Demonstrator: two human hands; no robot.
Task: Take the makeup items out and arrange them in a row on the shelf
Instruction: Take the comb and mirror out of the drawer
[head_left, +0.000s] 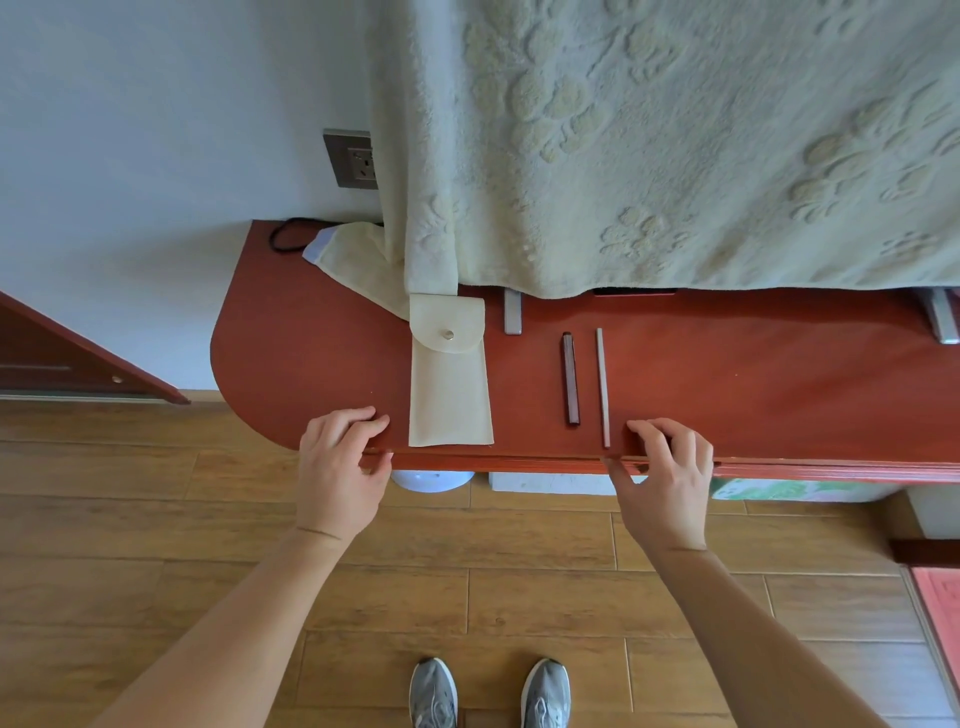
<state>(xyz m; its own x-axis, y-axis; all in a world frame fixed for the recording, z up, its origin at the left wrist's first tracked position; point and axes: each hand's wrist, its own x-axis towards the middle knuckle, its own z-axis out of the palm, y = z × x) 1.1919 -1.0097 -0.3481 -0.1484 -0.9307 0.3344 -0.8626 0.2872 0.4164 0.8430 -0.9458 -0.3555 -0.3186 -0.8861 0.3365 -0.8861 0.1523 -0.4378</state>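
Observation:
A cream fabric pouch (450, 387) with a snap flap lies flat on the red-brown shelf (753, 374), its flap closed. To its right two slim makeup sticks lie side by side, a dark brown one (570, 378) and a thin pale pencil (602, 387). My left hand (340, 467) rests on the shelf's front edge left of the pouch, fingers on top, thumb under the lip. At the edge just right of the pencil's near end, my right hand (667, 478) does the same. Neither hand holds an item.
A pale towel (649, 145) hangs over the back of the shelf, with metal feet (512, 312) showing under it. A black cord (288, 236) and a wall socket (353, 158) are at the back left. Wooden floor and my shoes (488, 693) lie below.

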